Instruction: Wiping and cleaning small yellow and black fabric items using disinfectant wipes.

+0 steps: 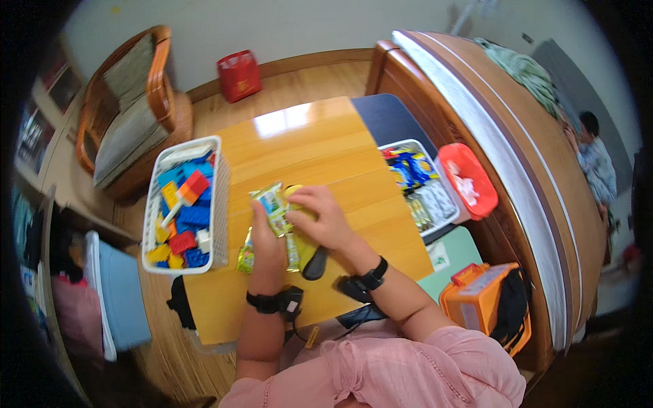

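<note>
My left hand grips a green-and-white snack packet above the wooden table, with the thumb along its left side. The fingers of my right hand reach to the packet's right edge; whether they pinch it cannot be told. Beneath my hands lie another green packet and a narrow green wrapper. A yellow object, partly hidden by my right hand, lies there too, beside a dark grey rounded piece that looks like a handle.
On the table's left stands a white basket of building blocks. To the right are a white tray of wrapped snacks, a red-rimmed bin and an orange case. A person is on the bed.
</note>
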Demonstrator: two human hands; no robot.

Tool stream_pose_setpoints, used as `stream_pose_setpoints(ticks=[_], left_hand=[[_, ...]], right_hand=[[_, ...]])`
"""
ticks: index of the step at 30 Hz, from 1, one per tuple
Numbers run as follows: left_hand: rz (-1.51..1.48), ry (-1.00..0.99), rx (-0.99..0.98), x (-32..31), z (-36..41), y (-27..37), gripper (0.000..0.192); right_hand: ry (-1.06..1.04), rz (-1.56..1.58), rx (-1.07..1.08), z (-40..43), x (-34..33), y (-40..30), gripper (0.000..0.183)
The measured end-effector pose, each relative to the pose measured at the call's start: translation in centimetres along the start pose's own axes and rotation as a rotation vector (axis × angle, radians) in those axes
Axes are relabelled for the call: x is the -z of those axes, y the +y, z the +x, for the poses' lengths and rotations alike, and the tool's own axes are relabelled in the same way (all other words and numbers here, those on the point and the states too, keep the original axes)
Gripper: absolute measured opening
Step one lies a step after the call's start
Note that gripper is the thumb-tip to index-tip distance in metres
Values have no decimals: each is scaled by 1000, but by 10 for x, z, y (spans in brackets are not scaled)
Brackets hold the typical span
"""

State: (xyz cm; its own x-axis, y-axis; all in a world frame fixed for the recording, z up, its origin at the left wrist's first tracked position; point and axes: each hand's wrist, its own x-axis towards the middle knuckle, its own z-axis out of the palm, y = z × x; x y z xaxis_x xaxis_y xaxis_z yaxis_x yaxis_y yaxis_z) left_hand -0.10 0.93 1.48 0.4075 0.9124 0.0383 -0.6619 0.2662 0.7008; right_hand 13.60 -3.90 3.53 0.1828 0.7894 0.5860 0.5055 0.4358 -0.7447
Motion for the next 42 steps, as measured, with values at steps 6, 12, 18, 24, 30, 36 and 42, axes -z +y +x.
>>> stream_pose_setpoints(ticks=[6, 12, 18, 24, 30, 36, 42], left_hand=[[110, -173, -22, 15, 10, -14, 67], [568, -246, 174, 0, 5, -22, 55], [884, -291, 72, -1, 2, -29, 44], [708, -203, 171, -18, -4, -27, 41], [709, -182, 152, -16, -1, -29, 41], [722, -176, 147, -1, 0, -24, 39], [759, -175, 88, -8, 1, -23, 35]], right_hand=[[108, 62, -128, -7, 32, -22, 29], [324, -11, -393, -34, 165, 6, 29], [240, -602, -691, -92, 265, 64, 43], [89, -569, -828, -130, 277, 122, 42], [101, -753, -745, -133, 260, 139, 43], [27, -838, -846, -123, 251, 131, 41], [11, -736, -526, -72, 240, 52, 38]])
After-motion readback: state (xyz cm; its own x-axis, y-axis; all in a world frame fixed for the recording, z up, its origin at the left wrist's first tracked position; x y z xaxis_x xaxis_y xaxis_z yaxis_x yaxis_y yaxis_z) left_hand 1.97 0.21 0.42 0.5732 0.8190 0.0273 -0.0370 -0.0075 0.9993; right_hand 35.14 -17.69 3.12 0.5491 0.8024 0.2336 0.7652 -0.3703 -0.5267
